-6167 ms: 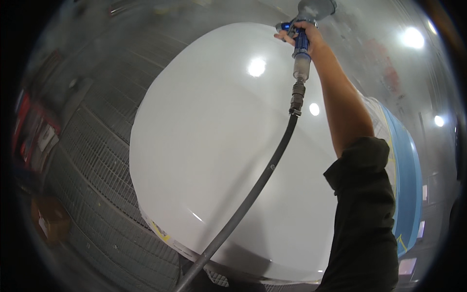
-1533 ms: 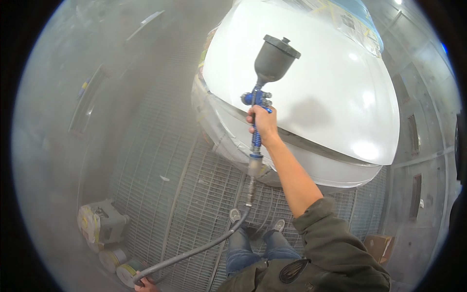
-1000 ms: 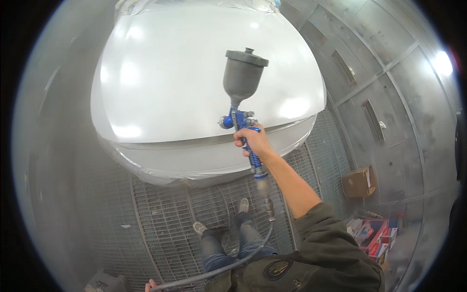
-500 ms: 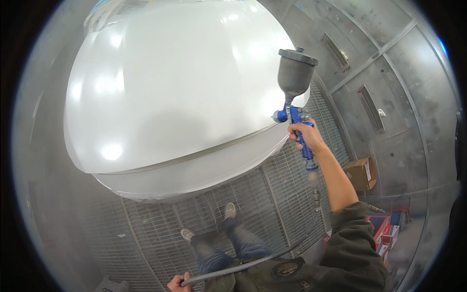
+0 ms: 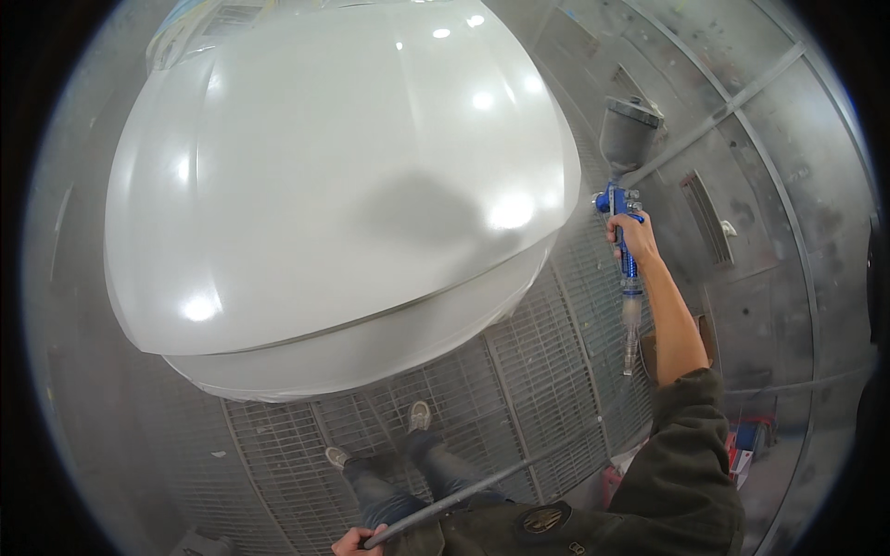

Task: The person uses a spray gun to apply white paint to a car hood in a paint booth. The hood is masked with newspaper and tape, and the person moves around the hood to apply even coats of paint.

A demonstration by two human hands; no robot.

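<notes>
My right hand (image 5: 632, 237) is wrapped round the handle of a blue spray gun (image 5: 629, 264), held upright just off the right edge of a white car hood (image 5: 343, 176). A grey paint cup (image 5: 629, 137) with a lid sits on top of the gun. The nozzle points left, toward the hood, and a clear section hangs below the handle. Low in the picture my left hand (image 5: 357, 542) grips a grey air hose (image 5: 454, 498), which runs across my body to the right. The hood is glossy and reflects several lights.
White sheeting (image 5: 362, 361) covers the front below the hood, and clear film (image 5: 199, 32) lies at its far left. Under my feet is a metal grate floor (image 5: 547, 371). Grey panelled walls (image 5: 788, 306) stand at right, with a cardboard box (image 5: 705, 338) partly behind my arm and red boxes (image 5: 742, 454).
My right hand has carried the spray gun rightward, from over the hood's edge to beyond it. The hood appears shifted slightly left and down. My left hand still holds the hose.
</notes>
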